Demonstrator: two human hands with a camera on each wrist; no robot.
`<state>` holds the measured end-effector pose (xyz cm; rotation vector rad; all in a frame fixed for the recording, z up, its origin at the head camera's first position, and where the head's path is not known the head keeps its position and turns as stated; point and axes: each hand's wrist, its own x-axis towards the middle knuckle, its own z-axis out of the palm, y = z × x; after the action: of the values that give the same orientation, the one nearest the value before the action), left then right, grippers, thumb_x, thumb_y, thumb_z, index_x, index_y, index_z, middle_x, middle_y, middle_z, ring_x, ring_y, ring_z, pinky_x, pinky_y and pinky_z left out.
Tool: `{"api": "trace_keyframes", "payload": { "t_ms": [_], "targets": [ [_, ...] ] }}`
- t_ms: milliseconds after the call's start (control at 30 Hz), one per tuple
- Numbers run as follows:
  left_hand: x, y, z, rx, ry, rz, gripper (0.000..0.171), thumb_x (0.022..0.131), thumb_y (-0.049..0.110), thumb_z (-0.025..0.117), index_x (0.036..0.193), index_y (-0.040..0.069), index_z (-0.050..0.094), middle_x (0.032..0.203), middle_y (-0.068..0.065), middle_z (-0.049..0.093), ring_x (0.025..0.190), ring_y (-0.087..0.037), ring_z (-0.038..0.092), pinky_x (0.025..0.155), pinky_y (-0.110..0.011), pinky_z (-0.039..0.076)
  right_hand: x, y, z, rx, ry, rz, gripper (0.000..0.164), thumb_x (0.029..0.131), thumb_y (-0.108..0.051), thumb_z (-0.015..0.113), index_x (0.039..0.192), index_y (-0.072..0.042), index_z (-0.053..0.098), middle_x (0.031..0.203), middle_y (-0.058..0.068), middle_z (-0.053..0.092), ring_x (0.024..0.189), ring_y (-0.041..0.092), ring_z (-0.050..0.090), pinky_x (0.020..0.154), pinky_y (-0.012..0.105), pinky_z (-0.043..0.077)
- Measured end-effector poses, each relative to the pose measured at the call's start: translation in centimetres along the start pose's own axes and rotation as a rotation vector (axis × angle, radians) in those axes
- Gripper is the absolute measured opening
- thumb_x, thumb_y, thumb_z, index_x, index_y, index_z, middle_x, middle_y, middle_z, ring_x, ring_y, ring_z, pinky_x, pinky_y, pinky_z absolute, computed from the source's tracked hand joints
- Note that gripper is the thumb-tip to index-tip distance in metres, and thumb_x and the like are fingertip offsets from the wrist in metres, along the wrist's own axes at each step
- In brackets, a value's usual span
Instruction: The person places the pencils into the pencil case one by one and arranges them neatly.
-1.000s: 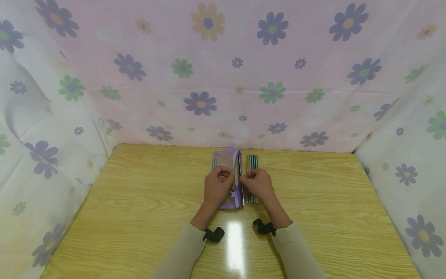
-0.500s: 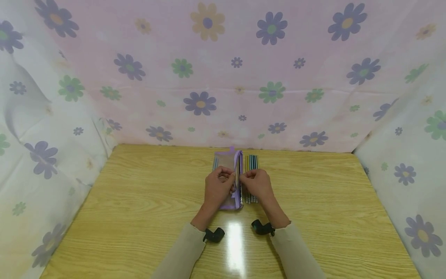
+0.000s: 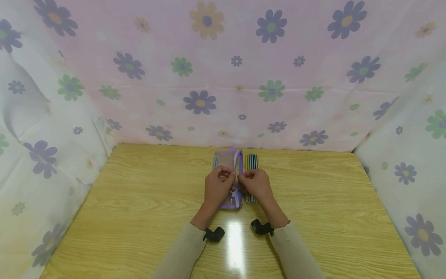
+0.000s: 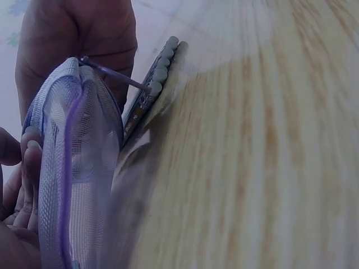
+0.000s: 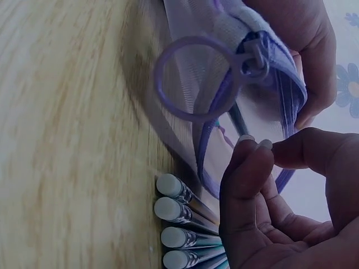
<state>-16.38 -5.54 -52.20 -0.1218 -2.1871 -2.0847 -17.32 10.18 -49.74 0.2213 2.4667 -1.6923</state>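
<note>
A mesh pencil pouch point(image 3: 224, 158) with purple trim lies at the back middle of the table, its zipper side parted. My left hand point(image 3: 216, 188) pinches the pouch's upper edge between thumb and fingers. At the opening, my right hand point(image 3: 258, 184) pinches a dark pencil point(image 5: 238, 116), most of it inside the pouch and partly hidden by fingertips. A round purple zipper pull point(image 5: 159, 81) hangs from the near corner. Right of the pouch lie several pencils point(image 3: 253, 161) side by side, white erasers point(image 5: 169, 208) toward me. Bluish pencils point(image 3: 215, 162) show through the mesh at left.
The wood-grain table point(image 3: 153, 201) stretches out on both sides. A flowered cloth point(image 3: 240, 77) stands behind its back edge and along both sides. Black wrist cameras point(image 3: 214, 235) sit at both cuffs, low over the table.
My right hand has shifted slightly left, bringing the pencil from the pouch's right edge in through the opening. The left hand stays on the pouch edge.
</note>
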Motion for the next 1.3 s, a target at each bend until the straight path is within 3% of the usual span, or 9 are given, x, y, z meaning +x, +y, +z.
{"api": "trace_keyframes", "payload": {
  "t_ms": [233, 467, 700, 1000, 1300],
  "targets": [
    [0.0, 0.1, 0.0, 0.002, 0.005, -0.013, 0.005, 0.100, 0.009, 0.073, 0.100, 0.004, 0.072, 0.084, -0.011, 0.073, 0.051, -0.015, 0.066, 0.045, -0.028, 0.058, -0.2, -0.3, -0.4, -0.031, 0.011, -0.034, 0.017, 0.093, -0.016, 0.074, 0.093, 0.000, 0.079, 0.077, 0.010, 0.075, 0.062, 0.021, 0.072, 0.055, 0.032, 0.062],
    [0.1, 0.2, 0.1, 0.002, 0.007, 0.010, 0.006, 0.100, 0.007, 0.074, 0.100, 0.002, 0.071, 0.082, -0.011, 0.072, 0.050, -0.013, 0.065, 0.044, -0.027, 0.056, 0.2, 0.0, -1.4, -0.164, 0.070, -0.111, 0.015, 0.090, -0.016, 0.072, 0.093, -0.002, 0.078, 0.076, 0.008, 0.073, 0.062, 0.018, 0.068, 0.054, 0.028, 0.057],
    [0.1, 0.2, 0.0, 0.003, 0.008, 0.012, 0.005, 0.099, 0.007, 0.074, 0.100, 0.003, 0.071, 0.083, -0.014, 0.073, 0.050, -0.013, 0.065, 0.044, -0.027, 0.057, 0.5, 0.3, -2.5, -0.270, 0.108, -0.131, 0.012, 0.091, -0.017, 0.073, 0.096, -0.007, 0.075, 0.083, 0.008, 0.073, 0.069, 0.020, 0.066, 0.057, 0.030, 0.055],
    [0.1, 0.1, 0.0, 0.010, 0.013, 0.004, 0.005, 0.099, 0.007, 0.074, 0.100, 0.003, 0.072, 0.083, -0.013, 0.073, 0.050, -0.014, 0.065, 0.045, -0.027, 0.057, 0.7, 0.7, -3.8, -0.309, 0.138, -0.114, 0.015, 0.091, -0.016, 0.073, 0.101, -0.005, 0.074, 0.093, 0.012, 0.074, 0.080, 0.026, 0.069, 0.067, 0.038, 0.059],
    [0.1, 0.1, 0.0, 0.006, 0.015, 0.006, 0.004, 0.099, 0.006, 0.074, 0.100, 0.002, 0.072, 0.084, -0.012, 0.073, 0.051, -0.014, 0.066, 0.045, -0.028, 0.058, 0.8, 1.1, -4.3, -0.323, 0.147, -0.113, 0.013, 0.092, -0.013, 0.072, 0.097, -0.001, 0.073, 0.088, 0.014, 0.071, 0.076, 0.026, 0.067, 0.065, 0.038, 0.058]
  ]
}}
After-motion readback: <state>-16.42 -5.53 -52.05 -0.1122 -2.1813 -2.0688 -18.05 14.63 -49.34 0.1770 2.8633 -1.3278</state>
